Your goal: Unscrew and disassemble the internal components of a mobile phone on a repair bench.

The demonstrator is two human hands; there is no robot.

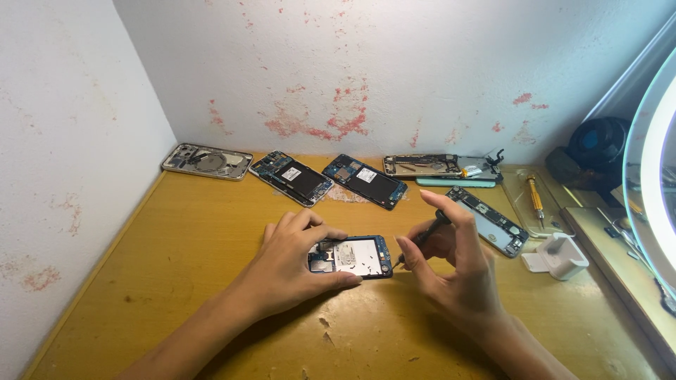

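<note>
A worn yellow wooden table [211, 232] fills the corner between two white walls [394, 63] blotched with red patches. At the far right edge stands part of a lit ring lamp [651, 176], with a black round object [598, 141] behind it.

Along the back of the table lies a row of opened phones: a silver frame [206, 162] at the left, then two dark phones with exposed boards [291, 178] [365, 181], then a long metal frame with loose parts [429, 166] and a teal phone [455, 183] just in front of it. Another opened phone [487, 220] lies diagonally at the right, near a clear tray holding a yellow-handled screwdriver [536, 198], and a small white block-shaped holder [558, 256] sits beside it.

At the centre of the table lies the opened phone being worked on [355, 257], back cover off, its pale inner plate showing with tiny screws scattered on it. The left hand [289, 264] clasps its left end, thumb along the near edge and fingers curled over the far edge. The right hand [454, 260] pinches a slim black screwdriver [421, 239] between thumb and fingers, index finger arched over the top, with the tip pointing down at the phone's right edge.
</note>
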